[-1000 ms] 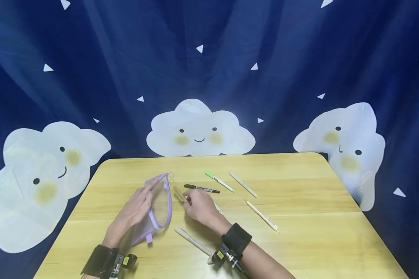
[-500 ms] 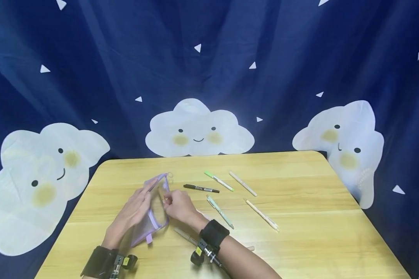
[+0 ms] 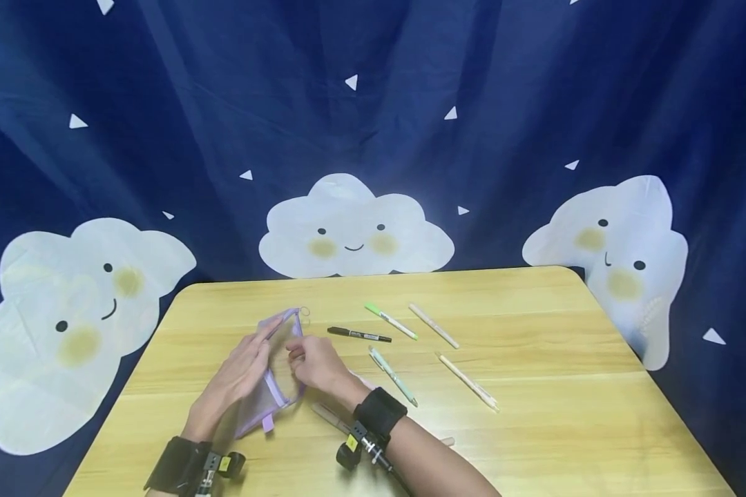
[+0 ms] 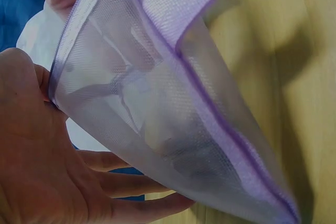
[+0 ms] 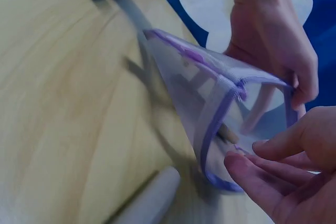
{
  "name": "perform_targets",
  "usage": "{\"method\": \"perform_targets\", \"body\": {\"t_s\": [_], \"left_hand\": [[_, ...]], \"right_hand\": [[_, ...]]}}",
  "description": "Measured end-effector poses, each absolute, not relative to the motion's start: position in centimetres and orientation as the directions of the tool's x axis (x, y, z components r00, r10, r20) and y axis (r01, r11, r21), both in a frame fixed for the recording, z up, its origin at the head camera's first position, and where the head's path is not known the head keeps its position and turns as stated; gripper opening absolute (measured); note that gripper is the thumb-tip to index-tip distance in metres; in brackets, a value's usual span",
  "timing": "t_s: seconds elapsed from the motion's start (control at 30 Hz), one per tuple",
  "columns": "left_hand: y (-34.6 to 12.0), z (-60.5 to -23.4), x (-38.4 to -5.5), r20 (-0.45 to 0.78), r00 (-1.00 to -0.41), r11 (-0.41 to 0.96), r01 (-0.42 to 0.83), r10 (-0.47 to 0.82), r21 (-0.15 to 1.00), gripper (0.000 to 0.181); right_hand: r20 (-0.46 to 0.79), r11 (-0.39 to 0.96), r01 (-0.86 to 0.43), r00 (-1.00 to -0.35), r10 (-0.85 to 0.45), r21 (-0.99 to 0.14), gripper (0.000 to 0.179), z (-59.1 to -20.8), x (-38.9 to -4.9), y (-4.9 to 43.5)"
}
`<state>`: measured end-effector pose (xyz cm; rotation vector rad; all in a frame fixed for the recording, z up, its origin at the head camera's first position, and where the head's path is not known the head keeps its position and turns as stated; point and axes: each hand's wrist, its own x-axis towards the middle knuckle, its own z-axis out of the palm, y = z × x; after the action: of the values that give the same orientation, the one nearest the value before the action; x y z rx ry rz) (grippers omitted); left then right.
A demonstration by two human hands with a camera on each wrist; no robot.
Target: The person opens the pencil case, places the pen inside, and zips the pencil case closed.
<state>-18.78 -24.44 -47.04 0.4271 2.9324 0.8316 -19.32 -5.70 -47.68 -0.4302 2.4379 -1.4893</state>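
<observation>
My left hand (image 3: pixel 239 369) grips the rim of a lilac mesh zip pouch (image 3: pixel 253 413), thumb at the edge and fingers spread behind the mesh in the left wrist view. The pouch's mouth gapes towards the right. At that mouth is my right hand (image 3: pixel 317 362); its thumb and index finger stand slightly apart, with nothing seen between them in the right wrist view. Just past those fingertips, the tan end of a pen (image 5: pixel 227 134) shows inside the pouch. A beige pen (image 3: pixel 331 417) lies on the table below my right wrist, partly hidden by it.
Right of the hands on the wooden table (image 3: pixel 566 414) lie a black marker (image 3: pixel 358 335), a green-capped pen (image 3: pixel 391 322), a pale pen (image 3: pixel 434 325), a mint pen (image 3: pixel 393 376) and a cream pen (image 3: pixel 467 382). Another pen end (image 3: pixel 447 442) pokes out beside my right forearm.
My right hand has moved left from the table to the pouch mouth with the tan pen, which now shows inside the pouch. The mint pen is uncovered. My left hand stays put.
</observation>
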Motion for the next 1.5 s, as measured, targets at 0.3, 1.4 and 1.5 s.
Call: {"method": "perform_targets", "body": {"t_s": [0.3,1.4,1.5], "left_hand": [[-25.0,-47.2,-18.5,-0.01,-0.964,0.824,0.222,0.266,0.521,0.054],[-24.8,-47.4,-18.3,0.054,-0.956,0.774,0.265,0.287,0.575,0.054],[-24.7,-47.2,-18.6,0.056,-0.955,0.772,0.27,0.292,0.575,0.054]], "right_hand": [[0.05,0.52,-0.272,-0.915,-0.401,-0.81,0.028,-46.1,-19.3,-2.7],[0.094,0.648,-0.588,-0.771,-0.63,-0.483,0.027,-46.1,-9.5,9.8],[0.08,0.643,-0.608,-0.752,-0.654,-0.465,0.03,-46.5,-9.0,10.6]]}}
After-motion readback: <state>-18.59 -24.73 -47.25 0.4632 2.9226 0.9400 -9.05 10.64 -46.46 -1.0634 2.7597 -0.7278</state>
